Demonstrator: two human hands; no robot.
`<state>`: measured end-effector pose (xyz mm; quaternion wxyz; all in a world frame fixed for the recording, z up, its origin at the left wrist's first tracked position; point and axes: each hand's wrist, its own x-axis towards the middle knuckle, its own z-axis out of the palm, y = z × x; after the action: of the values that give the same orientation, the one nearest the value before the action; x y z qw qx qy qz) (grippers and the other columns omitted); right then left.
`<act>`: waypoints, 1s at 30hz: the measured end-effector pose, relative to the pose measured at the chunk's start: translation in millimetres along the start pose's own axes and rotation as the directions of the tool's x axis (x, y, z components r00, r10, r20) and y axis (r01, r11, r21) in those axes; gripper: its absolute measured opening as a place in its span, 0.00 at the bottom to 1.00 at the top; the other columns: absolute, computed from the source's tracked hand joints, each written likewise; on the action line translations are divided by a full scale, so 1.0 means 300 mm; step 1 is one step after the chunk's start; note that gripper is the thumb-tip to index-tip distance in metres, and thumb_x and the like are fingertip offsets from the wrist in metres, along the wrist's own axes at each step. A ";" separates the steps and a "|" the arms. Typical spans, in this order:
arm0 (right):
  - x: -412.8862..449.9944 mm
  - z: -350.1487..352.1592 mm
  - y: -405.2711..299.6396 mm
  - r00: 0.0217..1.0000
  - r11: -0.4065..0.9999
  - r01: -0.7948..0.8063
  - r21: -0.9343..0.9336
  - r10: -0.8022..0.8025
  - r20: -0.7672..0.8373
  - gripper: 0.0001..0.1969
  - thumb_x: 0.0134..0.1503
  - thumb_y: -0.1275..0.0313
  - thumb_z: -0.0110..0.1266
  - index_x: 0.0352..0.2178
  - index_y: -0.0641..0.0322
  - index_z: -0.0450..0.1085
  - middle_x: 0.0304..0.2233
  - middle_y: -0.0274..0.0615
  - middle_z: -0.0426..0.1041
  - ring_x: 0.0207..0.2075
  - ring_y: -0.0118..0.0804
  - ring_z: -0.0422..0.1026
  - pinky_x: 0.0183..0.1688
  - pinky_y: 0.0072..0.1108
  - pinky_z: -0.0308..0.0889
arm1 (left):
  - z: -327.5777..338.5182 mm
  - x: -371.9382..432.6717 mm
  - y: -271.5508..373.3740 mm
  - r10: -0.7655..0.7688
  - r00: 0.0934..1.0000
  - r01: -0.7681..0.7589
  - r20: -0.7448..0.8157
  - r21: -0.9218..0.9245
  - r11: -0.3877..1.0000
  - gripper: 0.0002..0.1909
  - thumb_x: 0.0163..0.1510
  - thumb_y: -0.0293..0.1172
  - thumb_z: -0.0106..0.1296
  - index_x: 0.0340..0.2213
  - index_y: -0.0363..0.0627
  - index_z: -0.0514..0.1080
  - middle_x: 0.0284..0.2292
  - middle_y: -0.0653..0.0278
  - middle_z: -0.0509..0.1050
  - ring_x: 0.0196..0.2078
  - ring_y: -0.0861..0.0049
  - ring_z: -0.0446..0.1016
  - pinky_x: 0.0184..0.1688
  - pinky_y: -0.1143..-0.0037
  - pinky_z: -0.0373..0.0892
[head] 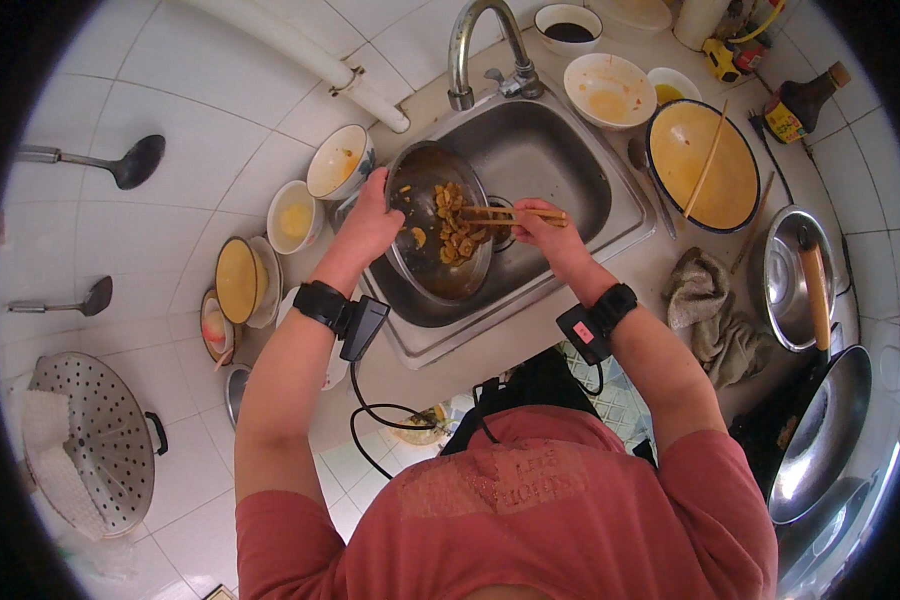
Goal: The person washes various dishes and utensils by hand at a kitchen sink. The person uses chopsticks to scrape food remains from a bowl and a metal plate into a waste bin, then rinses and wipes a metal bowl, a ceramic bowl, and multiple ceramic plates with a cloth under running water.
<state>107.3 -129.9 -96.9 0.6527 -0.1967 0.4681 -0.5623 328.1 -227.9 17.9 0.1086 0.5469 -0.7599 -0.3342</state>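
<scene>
My left hand [371, 223] grips the left rim of a metal bowl [420, 274], which is tilted over the stainless steel sink [555, 150]. Brown sliced food [457, 229] lies in a heap along the bowl's right side, with a few loose pieces nearer my left hand. In my right hand [546, 229] is a pair of wooden chopsticks [506, 216], their tips among the food. The sink drain is partly hidden behind the bowl and chopsticks.
A curved faucet [487, 15] rises behind the sink. Several bowls stand left of it. At the right are a yellow enamel basin [709, 161] with a chopstick across it, a spoon [652, 184], a grey cloth [709, 307], a steel basin [784, 300], a sauce bottle [799, 105] and a wok [825, 442].
</scene>
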 end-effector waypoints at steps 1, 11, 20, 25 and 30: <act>0.002 0.000 0.002 1.000 1.000 -0.003 -0.001 0.003 0.002 0.08 0.48 0.74 0.46 0.32 0.63 0.66 0.26 0.33 0.67 0.25 0.22 0.65 0.29 0.13 0.63 | 0.000 0.001 -0.002 -0.005 1.000 0.005 0.000 -0.003 1.000 0.28 0.39 0.23 0.41 0.46 0.36 0.51 0.45 0.46 0.57 0.50 0.57 0.54 0.51 0.73 0.52; 0.002 0.001 0.000 1.000 1.000 -0.012 0.004 0.012 0.010 0.08 0.48 0.74 0.46 0.32 0.63 0.65 0.26 0.33 0.67 0.25 0.22 0.65 0.29 0.13 0.62 | -0.009 -0.008 0.029 -0.021 1.000 0.020 0.023 0.030 0.999 0.29 0.39 0.24 0.42 0.46 0.37 0.50 0.46 0.46 0.56 0.50 0.57 0.54 0.51 0.73 0.52; 0.009 -0.015 0.017 0.998 1.000 0.025 -0.006 -0.025 0.055 0.09 0.49 0.72 0.47 0.33 0.62 0.65 0.25 0.32 0.66 0.27 0.22 0.66 0.33 0.15 0.64 | 0.001 -0.004 0.014 -0.003 1.000 0.003 0.016 0.045 0.999 0.29 0.39 0.24 0.42 0.47 0.38 0.50 0.47 0.47 0.55 0.51 0.58 0.54 0.51 0.73 0.52; 0.006 -0.008 0.013 0.999 1.000 0.016 0.001 -0.016 0.035 0.09 0.48 0.73 0.47 0.32 0.64 0.65 0.25 0.33 0.67 0.25 0.23 0.65 0.29 0.14 0.63 | 0.001 -0.002 0.017 -0.008 1.000 0.007 0.022 0.049 0.999 0.30 0.40 0.24 0.42 0.47 0.38 0.50 0.47 0.47 0.55 0.51 0.58 0.54 0.51 0.73 0.52; 0.007 -0.009 0.016 1.000 1.000 0.005 0.013 -0.005 0.025 0.08 0.48 0.73 0.47 0.32 0.63 0.66 0.25 0.33 0.67 0.25 0.23 0.65 0.29 0.14 0.63 | 0.002 0.000 0.013 -0.037 0.999 0.035 0.034 0.080 0.996 0.31 0.40 0.25 0.42 0.48 0.37 0.49 0.48 0.47 0.54 0.52 0.58 0.53 0.52 0.73 0.52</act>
<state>107.7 -129.7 -102.8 0.6583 -0.2006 0.4556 -0.5646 324.8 -226.9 19.7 0.0675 0.5584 -0.7643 -0.3154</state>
